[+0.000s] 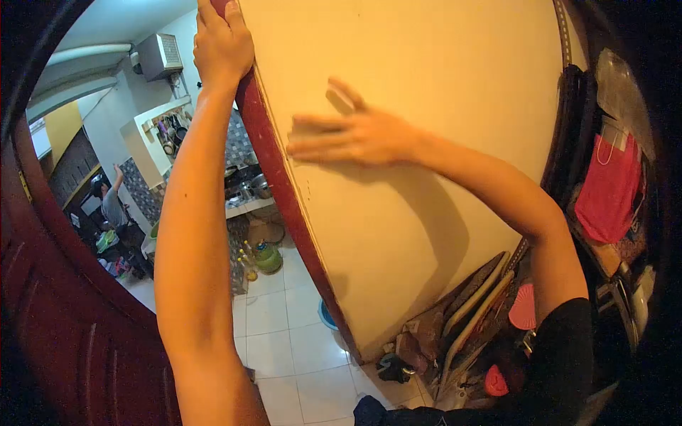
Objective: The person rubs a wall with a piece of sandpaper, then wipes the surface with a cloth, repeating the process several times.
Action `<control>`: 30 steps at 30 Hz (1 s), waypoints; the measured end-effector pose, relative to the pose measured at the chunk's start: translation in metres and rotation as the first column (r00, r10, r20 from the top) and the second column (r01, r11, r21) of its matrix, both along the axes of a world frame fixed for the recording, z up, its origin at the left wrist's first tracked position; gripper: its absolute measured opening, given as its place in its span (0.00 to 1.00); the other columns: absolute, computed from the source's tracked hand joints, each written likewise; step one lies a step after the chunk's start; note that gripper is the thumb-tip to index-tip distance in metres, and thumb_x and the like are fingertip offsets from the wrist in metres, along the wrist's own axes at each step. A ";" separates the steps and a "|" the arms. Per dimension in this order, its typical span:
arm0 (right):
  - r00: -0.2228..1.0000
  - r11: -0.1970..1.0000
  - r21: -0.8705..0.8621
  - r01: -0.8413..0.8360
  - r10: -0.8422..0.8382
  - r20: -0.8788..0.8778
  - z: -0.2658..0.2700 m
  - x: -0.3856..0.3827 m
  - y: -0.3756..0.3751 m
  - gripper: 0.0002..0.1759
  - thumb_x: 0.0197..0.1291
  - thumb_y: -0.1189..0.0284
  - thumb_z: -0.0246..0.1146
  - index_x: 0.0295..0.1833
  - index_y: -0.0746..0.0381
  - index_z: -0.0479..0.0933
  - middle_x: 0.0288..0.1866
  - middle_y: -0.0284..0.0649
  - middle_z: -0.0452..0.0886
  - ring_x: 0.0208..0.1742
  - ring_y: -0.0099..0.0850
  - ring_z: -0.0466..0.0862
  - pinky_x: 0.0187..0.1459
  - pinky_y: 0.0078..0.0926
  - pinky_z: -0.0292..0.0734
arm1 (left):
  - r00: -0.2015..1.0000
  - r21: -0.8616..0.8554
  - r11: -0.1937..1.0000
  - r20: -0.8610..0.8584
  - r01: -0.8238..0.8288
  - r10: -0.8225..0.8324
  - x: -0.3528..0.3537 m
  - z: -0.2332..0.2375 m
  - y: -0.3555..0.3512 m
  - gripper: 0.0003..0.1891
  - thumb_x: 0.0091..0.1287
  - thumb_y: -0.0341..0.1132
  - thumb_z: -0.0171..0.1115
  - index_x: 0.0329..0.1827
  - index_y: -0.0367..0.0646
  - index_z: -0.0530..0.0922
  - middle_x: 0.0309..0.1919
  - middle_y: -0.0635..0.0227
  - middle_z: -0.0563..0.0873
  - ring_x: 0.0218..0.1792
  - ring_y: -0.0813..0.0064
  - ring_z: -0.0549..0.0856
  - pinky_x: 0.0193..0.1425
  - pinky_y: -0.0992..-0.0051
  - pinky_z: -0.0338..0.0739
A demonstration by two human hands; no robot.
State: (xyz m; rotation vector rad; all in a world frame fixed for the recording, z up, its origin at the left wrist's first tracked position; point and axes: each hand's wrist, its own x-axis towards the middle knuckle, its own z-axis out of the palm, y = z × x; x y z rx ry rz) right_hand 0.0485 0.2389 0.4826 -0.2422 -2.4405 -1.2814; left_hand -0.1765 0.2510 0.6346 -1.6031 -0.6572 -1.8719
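My left hand [224,46] is raised at the top, its fingers curled round the dark red edge [273,163] of a pale yellow panel or wall. Against the pale surface [426,64], my right hand [355,135] is held with its fingers spread and slightly blurred; a shadow falls beside it. Whether its palm touches the surface I cannot tell. Nothing shows between the fingers of my right hand.
A dark red door [85,341] stands at the left. Beyond the opening are a tiled floor [288,341], a green container [268,258], a kitchen counter and a distant person [112,202]. Bags, including a red one [606,188], hang at the right above clutter.
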 end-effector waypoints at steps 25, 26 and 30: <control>0.881 0.926 0.307 0.218 -0.052 -0.471 0.024 -0.004 0.006 0.32 0.72 0.63 0.49 0.81 0.43 0.65 0.85 0.24 0.63 0.86 0.27 0.59 0.74 0.81 0.35 | 0.999 0.101 0.995 -0.037 0.006 -0.002 -0.006 0.003 0.011 0.31 0.80 0.46 0.46 0.83 0.44 0.57 0.66 0.35 0.78 0.63 0.34 0.79 0.66 0.49 0.75; 0.870 0.943 0.224 0.246 -0.113 -0.479 0.007 -0.012 -0.002 0.32 0.72 0.65 0.49 0.81 0.43 0.66 0.84 0.25 0.66 0.85 0.30 0.63 0.74 0.71 0.42 | 0.999 0.112 0.994 -0.031 -0.016 0.020 -0.007 0.002 0.012 0.31 0.81 0.46 0.46 0.83 0.44 0.57 0.66 0.35 0.78 0.64 0.34 0.79 0.66 0.49 0.75; 0.999 0.998 0.067 -0.004 0.007 -0.039 -0.060 -0.016 -0.008 0.32 0.71 0.66 0.49 0.81 0.44 0.66 0.85 0.24 0.64 0.85 0.31 0.61 0.75 0.71 0.41 | 1.000 -0.013 1.000 0.003 -0.014 0.014 -0.003 -0.001 0.004 0.31 0.81 0.46 0.45 0.83 0.45 0.57 0.68 0.36 0.77 0.65 0.36 0.78 0.67 0.50 0.74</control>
